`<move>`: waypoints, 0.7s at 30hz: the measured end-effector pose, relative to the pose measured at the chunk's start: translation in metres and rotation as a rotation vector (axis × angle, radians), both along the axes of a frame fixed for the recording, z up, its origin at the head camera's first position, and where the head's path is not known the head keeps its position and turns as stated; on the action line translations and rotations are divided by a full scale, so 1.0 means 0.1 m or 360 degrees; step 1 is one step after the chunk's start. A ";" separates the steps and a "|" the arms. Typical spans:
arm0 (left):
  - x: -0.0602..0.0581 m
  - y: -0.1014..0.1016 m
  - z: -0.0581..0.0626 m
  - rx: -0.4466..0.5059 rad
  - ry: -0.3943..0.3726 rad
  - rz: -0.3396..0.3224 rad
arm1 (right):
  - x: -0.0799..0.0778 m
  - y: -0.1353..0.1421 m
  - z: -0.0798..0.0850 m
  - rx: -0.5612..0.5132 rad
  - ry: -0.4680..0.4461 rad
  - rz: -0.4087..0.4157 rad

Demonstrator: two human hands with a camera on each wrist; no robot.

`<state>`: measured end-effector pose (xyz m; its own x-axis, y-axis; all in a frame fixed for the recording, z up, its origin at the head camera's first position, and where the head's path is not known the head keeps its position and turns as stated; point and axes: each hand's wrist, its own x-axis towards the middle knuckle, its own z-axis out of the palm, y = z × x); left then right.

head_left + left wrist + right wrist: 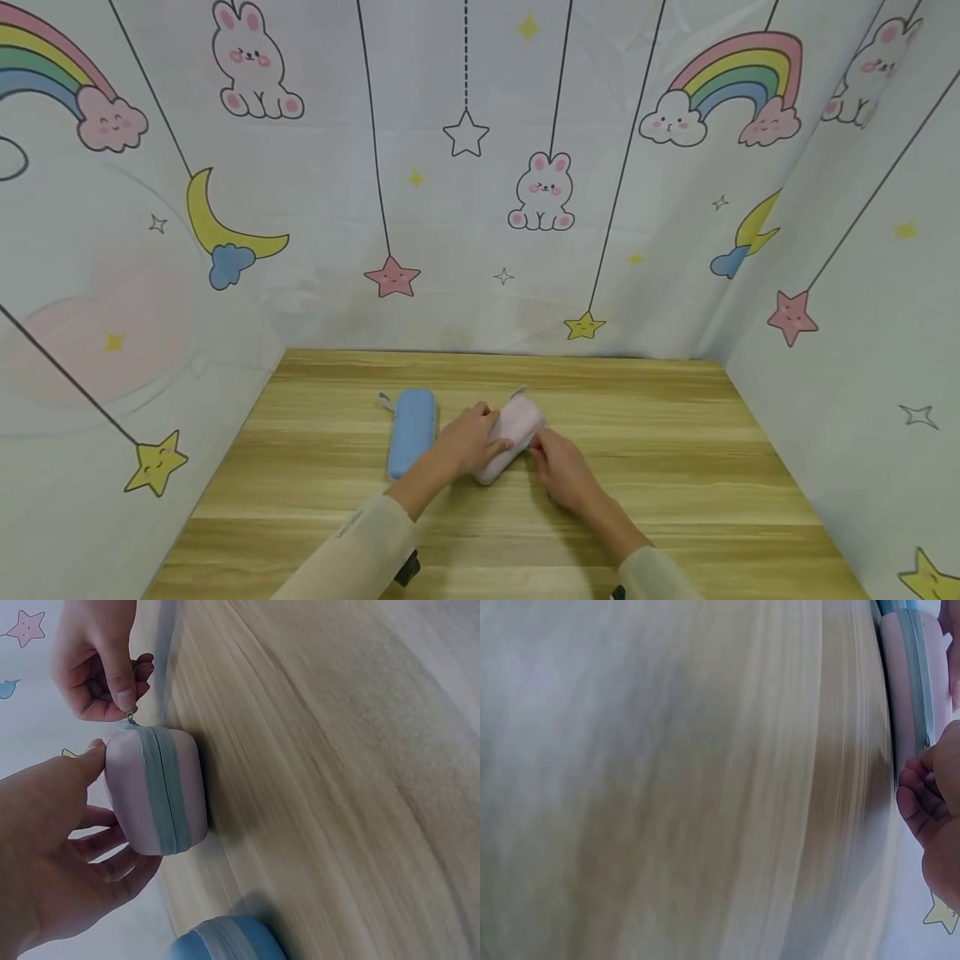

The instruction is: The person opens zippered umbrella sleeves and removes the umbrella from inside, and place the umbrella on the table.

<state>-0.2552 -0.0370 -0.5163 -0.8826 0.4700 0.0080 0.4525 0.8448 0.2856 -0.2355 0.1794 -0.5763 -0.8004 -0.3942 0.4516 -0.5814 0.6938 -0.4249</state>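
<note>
A pale pink zippered case [517,421] lies slanted on the table, with a grey zipper band [166,787] round its side. My left hand [468,440] grips the case across its body, thumb on one side and fingers on the other. At the case's right side my right hand [562,468] pinches the small zipper pull [130,717] between thumb and finger. The zipper looks closed along the end seen in the left wrist view. A blue case [412,432] of similar shape lies to the left, close to my left hand and untouched.
The wood-grain table [645,417] is enclosed by white curtains [465,225] printed with rabbits, stars and rainbows at the back and both sides. A grey strap loop [386,402] sticks out from the blue case's far left corner.
</note>
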 end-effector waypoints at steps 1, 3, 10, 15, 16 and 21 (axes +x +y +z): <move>0.01 0.00 0.01 0.0008 -0.0002 -0.0009 | 0.00 0.01 0.00 0.0003 0.0007 -0.0002; 0.03 0.01 0.04 0.0029 -0.0022 -0.0022 | -0.01 0.04 0.00 0.0006 0.0021 -0.0002; 0.08 0.08 0.05 0.0125 -0.0089 0.0005 | -0.05 0.13 0.02 0.0052 -0.0040 -0.0058; 0.13 0.15 0.04 0.0171 -0.0100 0.0036 | -0.10 0.19 0.03 0.0060 -0.0084 -0.0094; 0.13 0.16 0.04 0.0181 -0.0116 0.0043 | -0.11 0.20 0.03 0.0056 -0.0086 -0.0103; 0.19 0.18 0.01 0.0222 -0.0147 0.0065 | -0.16 0.23 0.05 0.0043 -0.0115 -0.0145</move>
